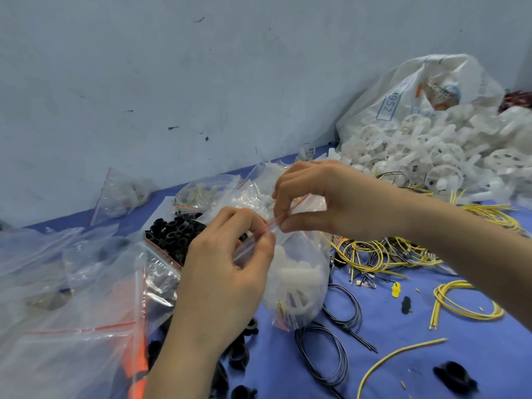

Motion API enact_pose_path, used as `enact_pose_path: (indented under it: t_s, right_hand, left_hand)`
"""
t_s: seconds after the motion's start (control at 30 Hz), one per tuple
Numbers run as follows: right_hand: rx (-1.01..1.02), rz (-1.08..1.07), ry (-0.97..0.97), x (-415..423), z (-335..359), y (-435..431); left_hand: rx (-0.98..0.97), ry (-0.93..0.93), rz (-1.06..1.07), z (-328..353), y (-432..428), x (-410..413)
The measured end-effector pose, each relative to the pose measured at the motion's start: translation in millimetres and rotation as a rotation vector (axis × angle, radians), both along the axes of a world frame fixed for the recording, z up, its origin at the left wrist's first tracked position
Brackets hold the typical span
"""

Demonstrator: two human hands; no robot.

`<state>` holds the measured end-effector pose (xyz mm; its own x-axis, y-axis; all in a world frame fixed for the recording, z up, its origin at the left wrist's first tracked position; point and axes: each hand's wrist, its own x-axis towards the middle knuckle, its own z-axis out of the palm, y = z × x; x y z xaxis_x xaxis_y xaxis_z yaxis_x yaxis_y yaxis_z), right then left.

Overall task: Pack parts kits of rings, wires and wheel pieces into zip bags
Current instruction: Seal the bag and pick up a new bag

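Pale, scuffed wall backs a blue table [403, 335] strewn with parts. Over it, between and below the two grips, is the zip bag [305, 254]. The left grip [227, 263] and the right grip [325, 200] each pinch its red-lined zip strip [275, 223], fingertips nearly touching. Beneath the grips the clear film bulges with white wheel pieces [290, 272], and a few wire ends [283, 312] show at the bottom. It looks light, soft and slippery, and the film likely crumples easily. The stiffer strip at the mouth is probably the surest place to hold and press closed.
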<state>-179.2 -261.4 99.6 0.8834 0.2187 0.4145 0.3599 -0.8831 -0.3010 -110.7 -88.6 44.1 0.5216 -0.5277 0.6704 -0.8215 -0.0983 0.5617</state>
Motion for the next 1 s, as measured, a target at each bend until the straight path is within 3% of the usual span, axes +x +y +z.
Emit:
enact_pose_path:
  t_s: [0.13, 0.33, 0.77, 1.0]
  right_hand:
    - [-0.042, 0.015, -0.059, 0, -3, 7]
    - [-0.013, -0.022, -0.052, -4, -1, 0]
    - [-0.188, -0.052, -0.141, -6, -1, -6]
    - [-0.163, -0.086, -0.051, -6, 7, -11]
  left_hand:
    - [0.012, 0.089, -0.059, -2, 1, 1]
    - [0.016, 0.064, -0.046, 0, 4, 1]
    - [0.089, -0.004, 0.056, 1, 3, -5]
    - [0.105, -0.066, 0.078, 7, 5, -7]
